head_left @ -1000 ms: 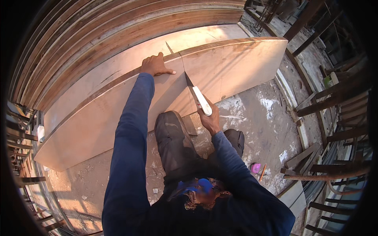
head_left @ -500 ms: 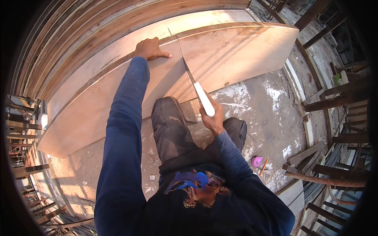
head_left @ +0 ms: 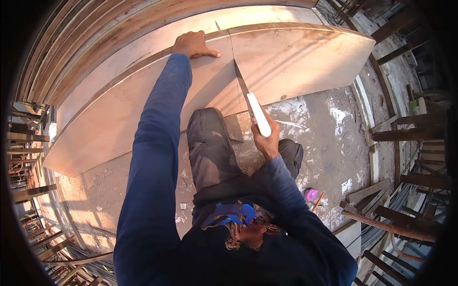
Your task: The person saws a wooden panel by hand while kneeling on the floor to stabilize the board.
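A long plywood panel (head_left: pixel 296 62) stands on edge, tilted, across the area in front of me. My left hand (head_left: pixel 195 45) grips its upper edge, fingers over the top and thumb along the near face. In my right hand (head_left: pixel 266 142) is the white handle of a handsaw (head_left: pixel 259 114). The saw's narrow dark blade points up and away, against the panel along a thin dark line that runs down from the upper edge, just right of my left hand. How deep the blade sits in the wood I cannot tell.
Behind the panel lies another pale board (head_left: pixel 157 45), beside stacked long timbers (head_left: pixel 95 43). A pink round object (head_left: pixel 310 194) and an orange stick-like item (head_left: pixel 318 202) rest on the stained floor at my right. Wooden beams (head_left: pixel 420 134) and thin rods (head_left: pixel 377 229) line the right side.
The whole scene has shifted slightly up and right in view. Relative to the panel, the saw handle sits slightly nearer to me. My left hand keeps its place on the edge.
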`<state>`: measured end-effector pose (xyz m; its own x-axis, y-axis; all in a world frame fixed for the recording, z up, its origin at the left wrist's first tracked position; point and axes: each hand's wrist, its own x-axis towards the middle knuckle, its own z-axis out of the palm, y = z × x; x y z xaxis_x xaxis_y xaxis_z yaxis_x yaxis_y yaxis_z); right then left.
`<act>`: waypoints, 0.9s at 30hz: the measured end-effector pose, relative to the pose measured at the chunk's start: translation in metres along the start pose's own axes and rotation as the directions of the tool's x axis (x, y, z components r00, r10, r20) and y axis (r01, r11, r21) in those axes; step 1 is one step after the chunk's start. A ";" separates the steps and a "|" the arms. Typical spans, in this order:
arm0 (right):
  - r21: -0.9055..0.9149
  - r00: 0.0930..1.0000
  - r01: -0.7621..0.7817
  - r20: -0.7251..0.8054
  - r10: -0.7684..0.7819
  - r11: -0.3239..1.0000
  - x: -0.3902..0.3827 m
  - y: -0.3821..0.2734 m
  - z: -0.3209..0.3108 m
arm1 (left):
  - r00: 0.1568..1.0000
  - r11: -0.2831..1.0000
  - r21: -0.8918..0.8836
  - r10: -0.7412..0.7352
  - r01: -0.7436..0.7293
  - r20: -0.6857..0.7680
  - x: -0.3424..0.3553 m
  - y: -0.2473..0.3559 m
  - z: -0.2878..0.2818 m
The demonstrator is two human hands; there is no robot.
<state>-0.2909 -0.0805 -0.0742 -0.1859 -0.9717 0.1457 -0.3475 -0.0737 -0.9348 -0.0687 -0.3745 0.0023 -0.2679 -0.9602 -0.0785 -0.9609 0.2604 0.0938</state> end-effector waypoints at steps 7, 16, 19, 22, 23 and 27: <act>-0.001 0.996 -0.084 0.013 0.084 0.996 -0.099 0.011 -0.049 | 0.996 1.000 -0.002 0.027 -0.027 -0.083 0.018 -0.006 0.010; -0.035 0.999 -0.035 -0.018 0.034 0.999 0.026 0.015 0.009 | 1.000 1.000 0.019 -0.004 0.004 -0.012 0.005 -0.005 0.003; -0.028 0.995 -0.092 -0.027 0.091 0.995 -0.007 0.037 -0.001 | 1.000 0.999 -0.032 0.018 -0.018 0.017 0.005 -0.005 0.009; -0.009 0.993 -0.097 0.065 0.097 0.995 -0.098 0.000 -0.054 | 1.000 1.000 0.023 -0.004 0.004 -0.023 0.025 -0.012 0.006; -0.089 0.983 -0.156 0.086 0.164 0.984 -0.124 -0.021 -0.074 | 1.000 1.000 -0.012 0.021 -0.021 -0.005 0.029 -0.012 0.008; 0.056 0.989 -0.138 0.059 0.135 0.989 -0.082 -0.056 -0.059 | 0.993 0.999 -0.037 -0.022 0.026 0.112 0.029 -0.012 0.006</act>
<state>-0.3106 0.0168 -0.0142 -0.1761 -0.9844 -0.0012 -0.2664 0.0489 -0.9626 -0.0649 -0.4047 -0.0067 -0.2531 -0.9483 -0.1913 -0.9643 0.2315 0.1282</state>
